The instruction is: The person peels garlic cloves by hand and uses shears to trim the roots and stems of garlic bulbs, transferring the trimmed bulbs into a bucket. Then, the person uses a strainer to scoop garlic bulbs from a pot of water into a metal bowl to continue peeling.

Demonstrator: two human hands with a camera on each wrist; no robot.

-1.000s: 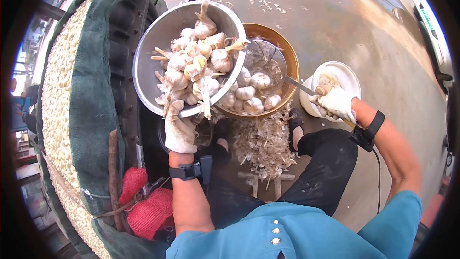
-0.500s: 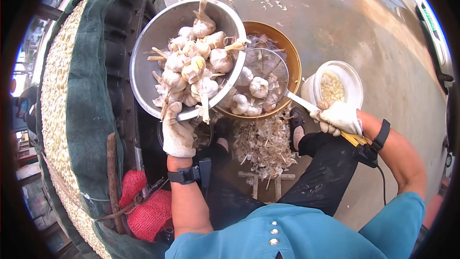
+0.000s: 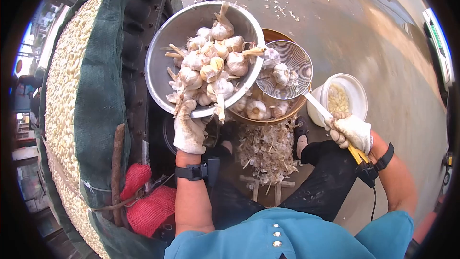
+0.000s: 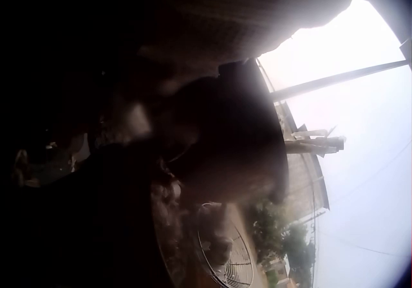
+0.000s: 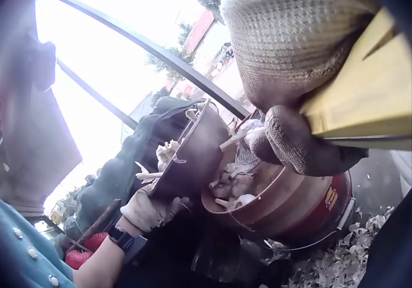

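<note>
My gloved left hand [image 3: 189, 132] grips the near rim of a metal bowl [image 3: 160, 67], which is tilted and piled with garlic bulbs [image 3: 196, 61] with stalks on. In my gloved right hand [image 3: 351, 133] is the handle of a wire skimmer [image 3: 301, 79], whose yellow grip [image 5: 360, 88] fills the right of the right wrist view. A few garlic bulbs [image 3: 281, 73] lie in the skimmer's mesh, right beside the bowl's rim. Below it, more garlic sits in an orange-brown basin [image 3: 273, 121], partly hidden by bowl and skimmer. The left wrist view is mostly dark.
A white bucket [image 3: 362, 100] with pale peeled cloves stands near my right hand. Garlic skins [image 3: 266, 151] heap between my feet, by a small wooden stool frame [image 3: 278, 194]. To my left are a green mesh cover [image 3: 103, 96] edging many cloves, a stick [image 3: 116, 172] and red net bags [image 3: 152, 211].
My right hand has lifted the skimmer out of the basin with garlic bulbs in its mesh, and it now hangs over the basin beside the bowl. The left hand keeps its hold on the bowl.
</note>
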